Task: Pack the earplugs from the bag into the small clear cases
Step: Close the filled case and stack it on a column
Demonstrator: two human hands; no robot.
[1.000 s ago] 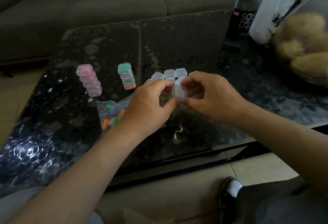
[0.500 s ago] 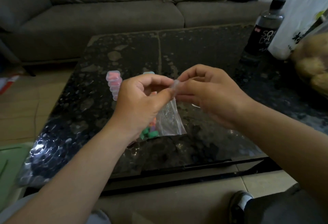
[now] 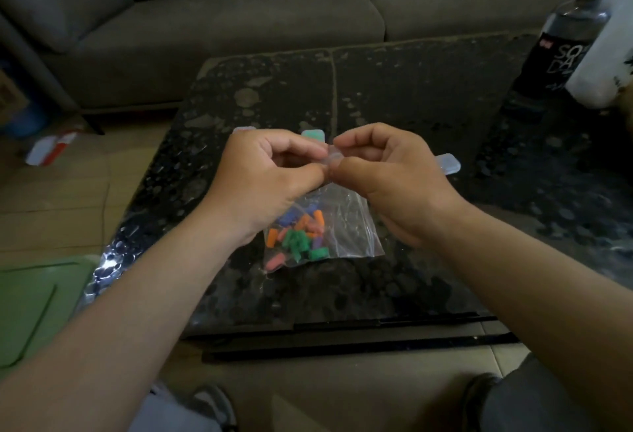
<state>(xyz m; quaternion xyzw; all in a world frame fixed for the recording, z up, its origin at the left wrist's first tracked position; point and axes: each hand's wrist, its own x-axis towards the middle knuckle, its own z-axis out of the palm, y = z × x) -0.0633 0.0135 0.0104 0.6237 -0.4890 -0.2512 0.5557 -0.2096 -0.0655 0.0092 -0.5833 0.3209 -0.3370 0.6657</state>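
Both hands were at the bag's mouth: my left hand (image 3: pixel 260 178) and right hand (image 3: pixel 387 174) each pinched the top edge of the clear bag (image 3: pixel 346 226) between thumb and curled fingers, knuckles nearly touching, so that it hung just over the dark table (image 3: pixel 411 95). The earplugs (image 3: pixel 298 236), orange, green, pink and purple, sat bunched in its lower left corner. I judged this to be the opening step; whether the seal had parted I could not tell. A clear case (image 3: pixel 447 164) lay on the table just behind my right hand. The next move would call for a gentle pull apart, then one hand freed to fetch a case.
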